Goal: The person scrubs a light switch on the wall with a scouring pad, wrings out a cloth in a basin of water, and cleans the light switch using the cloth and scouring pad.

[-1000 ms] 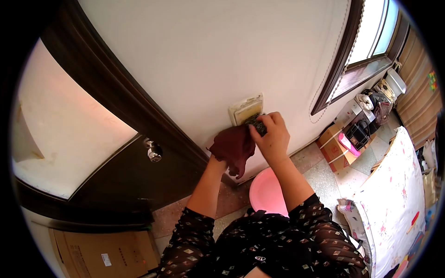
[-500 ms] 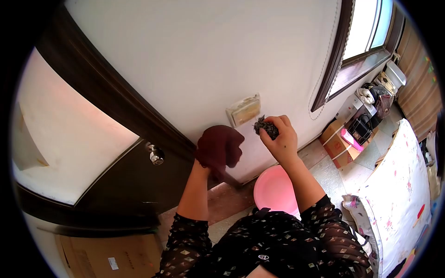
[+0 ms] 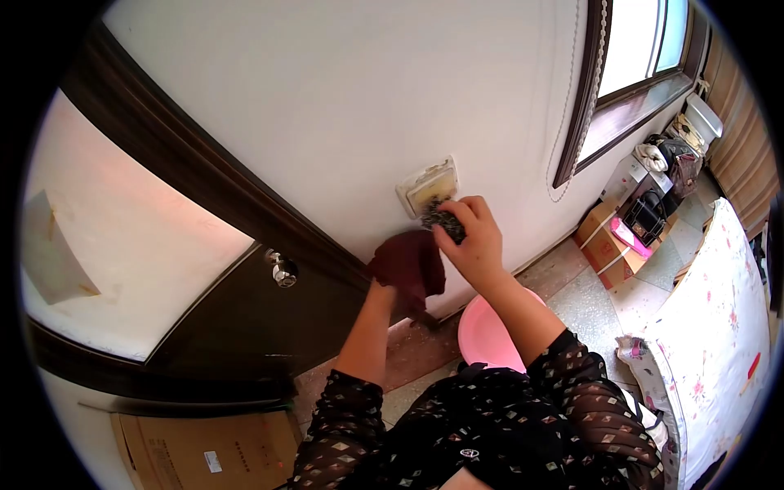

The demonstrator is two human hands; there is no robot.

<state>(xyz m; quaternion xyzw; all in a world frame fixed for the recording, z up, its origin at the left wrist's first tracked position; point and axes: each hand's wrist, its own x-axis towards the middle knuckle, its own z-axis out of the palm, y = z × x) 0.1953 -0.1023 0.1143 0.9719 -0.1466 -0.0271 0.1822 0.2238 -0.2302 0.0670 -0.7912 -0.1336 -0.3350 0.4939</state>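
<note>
In the head view a yellowed light switch [image 3: 431, 181] with a stained white frame sits on the white wall. My right hand [image 3: 478, 247] grips a grey steel wool scourer [image 3: 443, 224] between thumb and fingers, and the scourer meets the switch's lower edge. Just below and to the left, a dark red cloth [image 3: 410, 265] covers my left hand [image 3: 382, 296]. Only the wrist side of that hand shows; its fingers are hidden by the cloth, which hangs down in folds close to the wall.
On the floor below my right forearm stands a pink basin [image 3: 488, 333]. To the left is a dark door with a round metal knob [image 3: 282, 269], above a cardboard box [image 3: 208, 447]. A flowered mattress [image 3: 706, 351], boxes and bags lie to the right, near the window.
My right hand has brought the steel wool left and onto the switch's lower part. The left hand with the cloth sits slightly lower and further right in view; the camera has shifted a little.
</note>
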